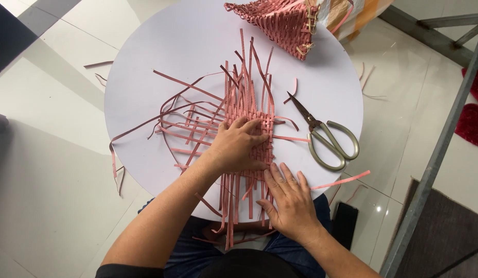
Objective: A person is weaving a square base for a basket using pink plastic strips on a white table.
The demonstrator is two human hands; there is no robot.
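Left hand [238, 145] flat, fingers spread, pressing on weave [249, 110]; right hand [290, 198] flat on its near right edge, fingers together; scissors [326, 138] right

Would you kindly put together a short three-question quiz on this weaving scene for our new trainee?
1. True or false: the scissors lie to the right of the woven mat of pink strips.
2. Which hand presses flat on the middle of the mat? A) left hand B) right hand C) neither
3. Fill in: at the far edge of the round white table sits a part-finished pink woven ____.

Key: 1 true. 2 A; the right hand rests at the mat's near right edge. 3 basket.
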